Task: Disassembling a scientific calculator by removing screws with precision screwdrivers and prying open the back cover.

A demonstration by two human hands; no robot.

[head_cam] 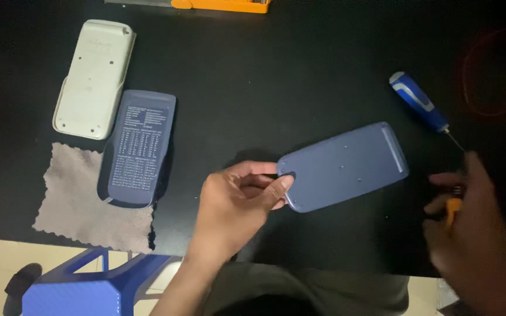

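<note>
Blue-grey plastic, smooth and rounded: the calculator body point(344, 167) lies face down on the black tabletop point(276, 76), its corner pinched by the left hand point(235, 208). The right hand point(469, 228) is closed on a small orange-handled tool point(452, 209). Back screws look untouched; its slide cover point(139, 146) lies apart on a grey cloth point(71, 199).

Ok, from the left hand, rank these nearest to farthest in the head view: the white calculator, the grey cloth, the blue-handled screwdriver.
From the left hand:
1. Grey cloth, to its left near the table edge.
2. White calculator, far left, top.
3. Blue-handled screwdriver, upper right.
</note>
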